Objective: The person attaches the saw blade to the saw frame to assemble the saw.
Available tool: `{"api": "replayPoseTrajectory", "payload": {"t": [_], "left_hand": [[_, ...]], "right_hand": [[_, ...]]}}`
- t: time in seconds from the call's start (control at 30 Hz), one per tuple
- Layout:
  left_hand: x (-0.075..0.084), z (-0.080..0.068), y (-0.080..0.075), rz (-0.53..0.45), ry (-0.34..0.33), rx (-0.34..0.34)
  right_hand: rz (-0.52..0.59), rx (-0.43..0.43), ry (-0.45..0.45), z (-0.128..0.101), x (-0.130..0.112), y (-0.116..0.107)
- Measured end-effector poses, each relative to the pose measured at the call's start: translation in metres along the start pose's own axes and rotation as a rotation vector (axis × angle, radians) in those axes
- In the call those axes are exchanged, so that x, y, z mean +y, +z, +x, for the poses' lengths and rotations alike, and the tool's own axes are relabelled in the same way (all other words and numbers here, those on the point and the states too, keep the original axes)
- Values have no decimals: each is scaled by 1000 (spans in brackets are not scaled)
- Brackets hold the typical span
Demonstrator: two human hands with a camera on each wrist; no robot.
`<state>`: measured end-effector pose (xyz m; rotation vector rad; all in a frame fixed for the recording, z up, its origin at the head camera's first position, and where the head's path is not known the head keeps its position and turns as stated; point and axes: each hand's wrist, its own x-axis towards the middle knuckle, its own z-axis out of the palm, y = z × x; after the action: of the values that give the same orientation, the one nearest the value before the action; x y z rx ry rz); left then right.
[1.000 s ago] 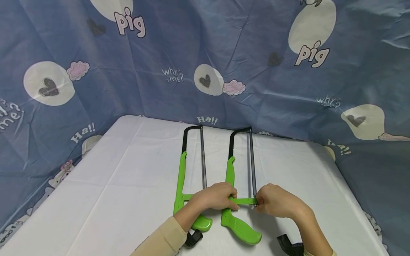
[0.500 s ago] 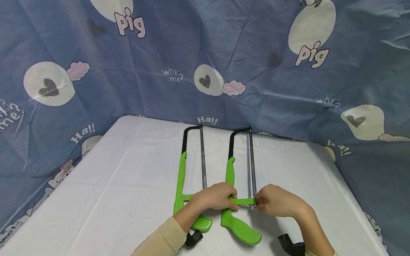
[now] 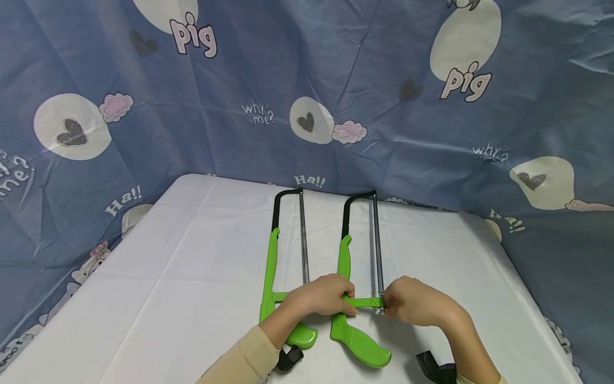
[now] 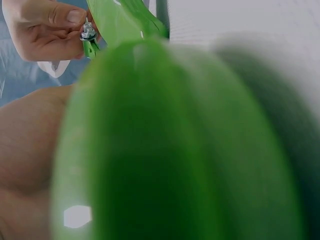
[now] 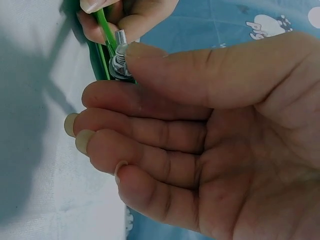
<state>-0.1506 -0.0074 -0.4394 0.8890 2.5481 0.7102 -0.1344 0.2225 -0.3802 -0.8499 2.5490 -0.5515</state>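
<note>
left saw: green-handled hacksaw (image 3: 273, 266) lies flat on the white table (image 3: 168, 277), blade (image 3: 304, 240) in its frame, untouched; looks complete
left hand: left hand (image 3: 320, 295) curled round the green crossbar (image 3: 362, 302) of the right saw, gripping it and pressing it onto the table; part of it lies over the left saw's lower end
right saw: second hacksaw (image 3: 342, 261) just beside the first, parallel, handle toward the person; blade (image 3: 378, 245) seated in the frame, top end at the black bow
tension nut: small metal nut and threaded stud (image 5: 119, 57) at the blade's near end, on the green bar end; also seen in the left wrist view (image 4: 88, 33)
right hand: right hand (image 3: 412, 306) pinches the nut between thumb (image 5: 200, 75) and forefinger; other fingers loosely curled below, holding nothing else
progress: blade looks mounted, saw held steady; judged mid-way through work on the nut; cannot tell whether loosening or tightening, nor how far the thread has run
left to do: judged the nut turning is unfinished; both hands are on the saw
backdrop: blue cartoon cloth (image 3: 336, 80) behind the table
</note>
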Motion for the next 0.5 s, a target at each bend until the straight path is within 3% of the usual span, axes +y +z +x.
{"api": "replayPoseTrajectory", "payload": {"t": [0.5], "left_hand": [[0, 0, 0, -5, 1, 3]], "right_hand": [[21, 4, 24, 1, -1, 0]]}}
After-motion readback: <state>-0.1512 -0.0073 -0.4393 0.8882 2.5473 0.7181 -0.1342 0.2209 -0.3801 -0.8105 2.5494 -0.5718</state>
